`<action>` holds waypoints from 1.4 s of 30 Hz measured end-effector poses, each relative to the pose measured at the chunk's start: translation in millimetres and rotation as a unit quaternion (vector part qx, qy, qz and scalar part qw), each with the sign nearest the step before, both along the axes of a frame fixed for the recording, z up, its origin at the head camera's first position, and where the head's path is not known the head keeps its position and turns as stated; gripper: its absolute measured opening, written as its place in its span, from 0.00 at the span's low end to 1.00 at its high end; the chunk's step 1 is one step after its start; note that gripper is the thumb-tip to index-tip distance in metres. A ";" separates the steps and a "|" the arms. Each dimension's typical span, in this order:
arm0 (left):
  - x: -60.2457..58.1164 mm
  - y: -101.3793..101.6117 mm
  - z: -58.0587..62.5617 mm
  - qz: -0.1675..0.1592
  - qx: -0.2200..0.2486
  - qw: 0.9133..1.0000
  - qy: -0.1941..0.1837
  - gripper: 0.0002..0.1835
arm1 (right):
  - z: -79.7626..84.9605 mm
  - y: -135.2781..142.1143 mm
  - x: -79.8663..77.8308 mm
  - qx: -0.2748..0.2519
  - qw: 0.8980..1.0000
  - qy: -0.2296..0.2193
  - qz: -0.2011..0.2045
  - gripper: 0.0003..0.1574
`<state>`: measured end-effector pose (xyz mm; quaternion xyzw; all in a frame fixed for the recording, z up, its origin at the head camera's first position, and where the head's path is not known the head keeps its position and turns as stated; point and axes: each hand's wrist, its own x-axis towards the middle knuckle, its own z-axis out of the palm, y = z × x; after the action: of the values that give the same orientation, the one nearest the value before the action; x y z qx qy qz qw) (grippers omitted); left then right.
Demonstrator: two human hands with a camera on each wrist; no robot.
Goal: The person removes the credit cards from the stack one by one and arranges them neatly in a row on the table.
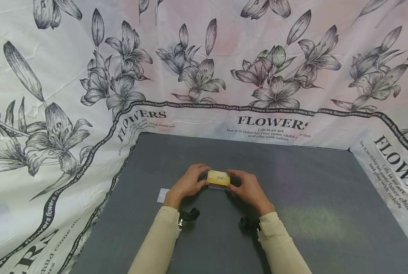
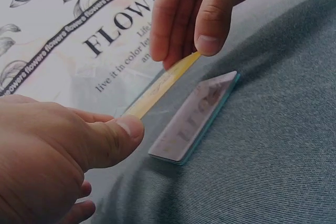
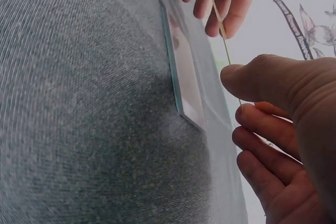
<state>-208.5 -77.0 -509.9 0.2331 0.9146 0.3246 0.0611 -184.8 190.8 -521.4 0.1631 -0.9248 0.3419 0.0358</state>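
A thin yellow card (image 1: 218,177) is held level between both hands, one at each short end. My left hand (image 1: 189,181) pinches its left end between thumb and fingers. At the opposite end, the right hand (image 1: 247,189) grips it the same way; the right wrist view shows the card (image 3: 226,40) nearly edge-on. Below the card and apart from it, a flat rectangular slab (image 2: 194,119) with a glossy, reflecting top and teal edge lies on the dark cloth. In the head view the yellow card hides most of this slab. Its exact kind cannot be told.
A small white card (image 1: 162,195) lies on the dark grey tabletop (image 1: 292,179), left of the left wrist. White flower-printed sheeting (image 1: 204,118) stands along the table's back and both sides. Each wrist wears a black strap (image 1: 189,215).
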 end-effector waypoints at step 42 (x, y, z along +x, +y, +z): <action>22.1 -18.1 31.3 0.013 -0.008 1.000 0.006 0.28 | 23.1 -16.1 21.9 -0.001 0.998 0.049 0.025 0.33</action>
<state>-186.4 -95.1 -478.6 0.2227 0.9206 0.3164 0.0533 -162.9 174.7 -498.3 0.2030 -0.9173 0.3348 0.0725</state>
